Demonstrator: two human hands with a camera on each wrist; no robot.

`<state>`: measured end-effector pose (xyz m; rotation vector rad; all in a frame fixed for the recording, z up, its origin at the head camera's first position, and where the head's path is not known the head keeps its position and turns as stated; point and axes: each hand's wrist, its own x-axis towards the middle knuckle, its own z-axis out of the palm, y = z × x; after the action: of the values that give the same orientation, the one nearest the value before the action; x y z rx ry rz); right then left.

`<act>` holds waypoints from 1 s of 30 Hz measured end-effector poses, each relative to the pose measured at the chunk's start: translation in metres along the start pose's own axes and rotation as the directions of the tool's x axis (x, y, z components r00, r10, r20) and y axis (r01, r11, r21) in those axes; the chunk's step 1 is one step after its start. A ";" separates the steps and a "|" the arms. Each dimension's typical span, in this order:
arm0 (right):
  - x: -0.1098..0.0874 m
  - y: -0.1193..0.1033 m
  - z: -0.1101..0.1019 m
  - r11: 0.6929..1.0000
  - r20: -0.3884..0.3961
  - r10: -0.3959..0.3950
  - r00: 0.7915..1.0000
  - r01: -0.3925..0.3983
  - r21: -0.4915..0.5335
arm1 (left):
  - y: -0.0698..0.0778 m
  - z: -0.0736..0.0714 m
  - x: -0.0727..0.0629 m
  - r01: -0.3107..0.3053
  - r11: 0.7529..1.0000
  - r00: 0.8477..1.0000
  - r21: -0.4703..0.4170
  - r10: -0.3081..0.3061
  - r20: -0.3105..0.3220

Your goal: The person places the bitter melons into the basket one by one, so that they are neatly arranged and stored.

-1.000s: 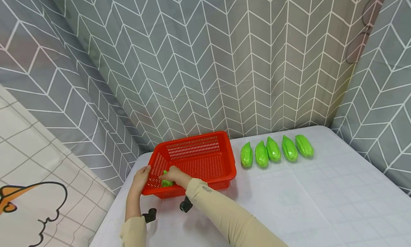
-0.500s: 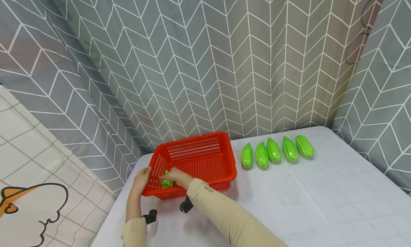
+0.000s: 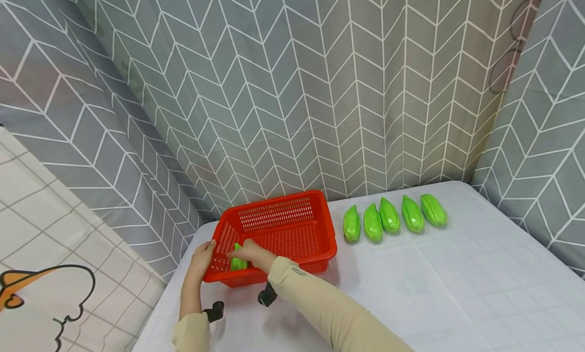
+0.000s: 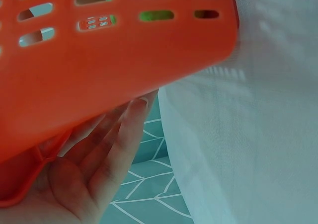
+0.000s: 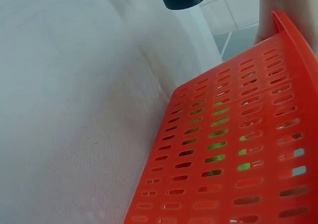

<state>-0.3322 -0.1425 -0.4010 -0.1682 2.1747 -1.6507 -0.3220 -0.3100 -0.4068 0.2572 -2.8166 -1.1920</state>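
Observation:
A red perforated plastic basket (image 3: 317,264) stands at the back left of the table in the head view. At its left end my left hand (image 3: 201,260) grips the rim; in the left wrist view, the fingers of that hand (image 4: 107,164) reach along the basket's outside wall (image 4: 119,70). Inside the front left corner, my right hand (image 3: 253,253) holds a glossy green ridged star fruit (image 3: 238,263), its fingertips partly hidden. Green of the fruit shows through the slots of the wall (image 5: 233,90) in the right wrist view.
Several more green star fruits (image 3: 372,224) lie in a row on the white-covered table (image 3: 439,291), right of the basket. A grey patterned curtain (image 3: 292,98) hangs close behind. Black wrist cameras (image 3: 267,294) sit near the basket's front wall.
Both hands, the basket and the row of star fruits keep nearly the same places. The whole head view has shifted very slightly.

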 end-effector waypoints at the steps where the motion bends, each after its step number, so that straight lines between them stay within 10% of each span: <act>1: -0.001 0.000 -0.001 1.000 -0.005 -0.008 1.000 0.008 0.001 | 0.000 0.000 0.000 -0.002 1.000 1.000 0.005 0.002 -0.003; 30: -0.020 0.002 -0.066 0.978 -0.084 -0.206 0.975 0.202 -0.055 | -0.002 -0.002 0.004 0.004 1.000 1.000 0.027 -0.005 0.009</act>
<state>-0.3392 -0.0766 -0.3832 -0.3481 2.3305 -1.7476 -0.3255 -0.3132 -0.4072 0.2607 -2.8428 -1.1602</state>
